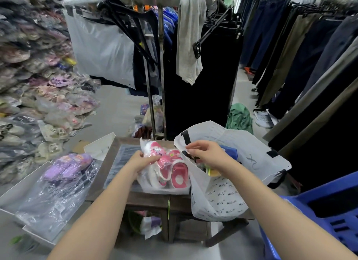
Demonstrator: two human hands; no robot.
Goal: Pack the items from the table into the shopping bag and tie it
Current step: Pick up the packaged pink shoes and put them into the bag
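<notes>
A clear plastic pack of pink and white slippers [170, 168] lies on the dark wooden table [143, 198]. My left hand [140, 161] grips the pack's left side. To its right stands a white printed shopping bag [228, 194] with black handles, its mouth open; something blue and something yellow show inside. My right hand [205, 153] pinches the bag's near rim by a black handle, holding the mouth open. A flat clear packet [122, 159] lies on the table under my left arm.
A pack of purple slippers [67, 166] in clear wrap lies on a white surface at the left. Shelves of packed slippers fill the far left. A metal clothes rack [160, 66] stands behind the table, hanging trousers at the right, a blue plastic stool [319, 211] at lower right.
</notes>
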